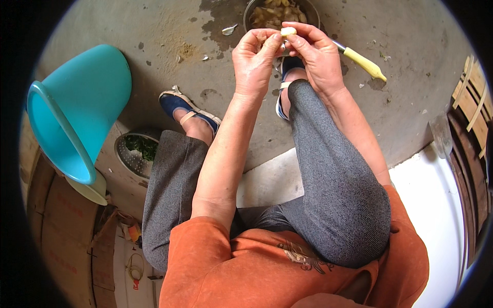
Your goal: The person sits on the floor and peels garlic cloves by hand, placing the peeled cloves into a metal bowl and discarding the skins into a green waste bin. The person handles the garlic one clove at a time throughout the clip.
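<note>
A small pale garlic clove [288,32] is pinched between my two hands, just over the near edge of a round metal bowl. My left hand [253,61] is closed, thumb and fingertips against the clove's left side. From the right, my right hand [322,60] grips it between thumb and forefinger, its other fingers curled below. A bit of white skin shows under the fingertips. The bowl [246,14] holds several pale and brownish cloves, partly cut off by the top of the view. A yellow-handled tool [364,64] lies beyond my right hand; its metal end is mostly hidden.
A tall turquoise bucket [97,84] lies tilted at the left, with a metal colander [123,154] of green leaves beside it. Scraps of white peel [229,30] and damp patches mark the concrete floor. Wooden slats [472,102] stand at the right edge.
</note>
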A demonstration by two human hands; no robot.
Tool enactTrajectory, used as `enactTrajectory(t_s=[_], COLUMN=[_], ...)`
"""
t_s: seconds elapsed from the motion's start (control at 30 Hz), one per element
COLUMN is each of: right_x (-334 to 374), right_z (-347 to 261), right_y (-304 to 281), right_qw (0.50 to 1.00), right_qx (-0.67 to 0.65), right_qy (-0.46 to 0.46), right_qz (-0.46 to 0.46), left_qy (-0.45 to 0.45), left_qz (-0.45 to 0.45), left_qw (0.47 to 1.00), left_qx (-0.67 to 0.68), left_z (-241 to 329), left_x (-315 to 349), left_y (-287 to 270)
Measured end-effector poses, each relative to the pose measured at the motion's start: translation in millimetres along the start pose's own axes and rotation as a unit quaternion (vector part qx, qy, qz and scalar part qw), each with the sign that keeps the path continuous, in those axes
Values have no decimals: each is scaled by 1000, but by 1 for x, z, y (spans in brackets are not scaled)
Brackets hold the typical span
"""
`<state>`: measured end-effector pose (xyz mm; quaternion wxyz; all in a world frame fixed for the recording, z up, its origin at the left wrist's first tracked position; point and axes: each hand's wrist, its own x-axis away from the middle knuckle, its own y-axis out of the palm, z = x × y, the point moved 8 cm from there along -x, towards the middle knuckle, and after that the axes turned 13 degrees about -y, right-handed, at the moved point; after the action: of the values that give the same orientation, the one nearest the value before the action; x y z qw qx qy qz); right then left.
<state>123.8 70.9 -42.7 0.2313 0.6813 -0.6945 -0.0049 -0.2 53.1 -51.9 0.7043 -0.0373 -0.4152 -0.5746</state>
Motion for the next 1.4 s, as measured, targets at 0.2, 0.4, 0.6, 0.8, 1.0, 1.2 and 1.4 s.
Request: enactTrajectory(t_s=[0.2, 0.4, 0.6, 0.8, 1.0, 1.2, 1.4], right_x=[2, 3, 2, -5, -2, -13, -59], right_z=[19, 5, 2, 12, 18, -1, -57], right_y=[6, 0, -1, -18, -14, -8, 11], right_qw=[975, 998, 998, 996, 968, 977, 994], right_qx=[-182, -25, 31, 74, -172, -145, -90], right_qy=[122, 34, 8, 41, 176, 156, 11], right_qz=[-34, -38, -63, -28, -51, 9, -53], left_qy=[-39, 12, -17, -82, -91, -112, -149], left_qz=[-34, -38, -97, -126, -103, -16, -18], left_qw=[998, 995, 986, 989, 990, 992, 988], left_qx=[42, -96, -133, -2, -32, -50, 34], left_z=[-7, 3, 6, 5, 11, 6, 4], left_x=[0, 1, 2, 12, 2, -10, -12], left_y=[3, 2, 8, 3, -12, -28, -31])
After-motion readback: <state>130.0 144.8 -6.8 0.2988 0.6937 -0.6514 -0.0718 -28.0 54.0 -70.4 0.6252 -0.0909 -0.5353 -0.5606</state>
